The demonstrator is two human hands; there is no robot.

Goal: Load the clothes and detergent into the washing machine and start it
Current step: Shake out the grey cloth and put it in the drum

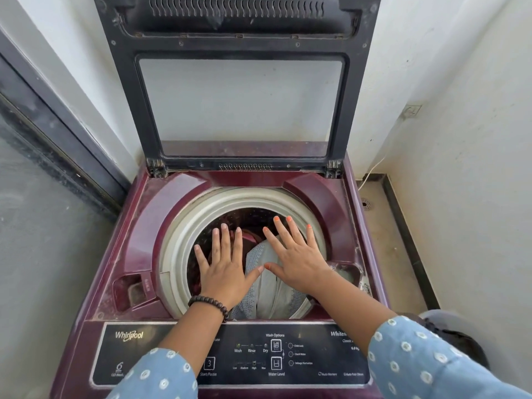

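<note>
Panel [276, 355] nearest, display reading 3. Beyond it, left hand [223, 263] and right hand [293, 254] are hovering over the drum [178, 249], fingers straight and spread, gripping nothing. Whether they are touching the clothes [266, 283] is unclear. Grey and dark red clothes are lying inside the drum. To press well: flat palms, even push, keeping fabric below the rim. Lid [239, 102] is standing upright behind. No detergent in view; the tray [132, 292] looks unfilled.

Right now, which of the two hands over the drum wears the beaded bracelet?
The left hand: a dark beaded bracelet circles its wrist. The right hand has a bare wrist and orange-painted nails. Both are spread flat above the clothes.
</note>
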